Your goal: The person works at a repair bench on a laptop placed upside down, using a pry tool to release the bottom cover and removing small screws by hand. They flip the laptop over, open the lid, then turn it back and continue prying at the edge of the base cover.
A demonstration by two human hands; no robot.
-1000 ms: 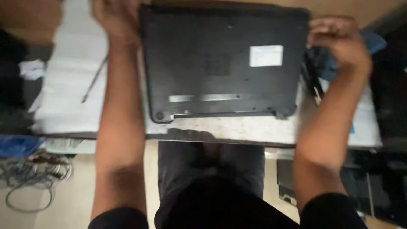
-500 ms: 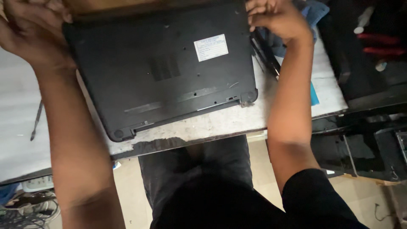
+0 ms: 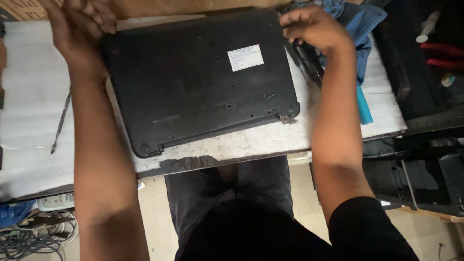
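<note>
Head view | black laptop (image 3: 198,82), underside up, now sits skewed from table (image 3: 270,140) edge | left hand (image 3: 79,29) curled on upper-left corner | right hand (image 3: 314,26) pinching upper-right corner.

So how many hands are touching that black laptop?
2. The left hand grips the laptop at its far left corner; the right hand holds the far right edge. No other hands show.
</note>
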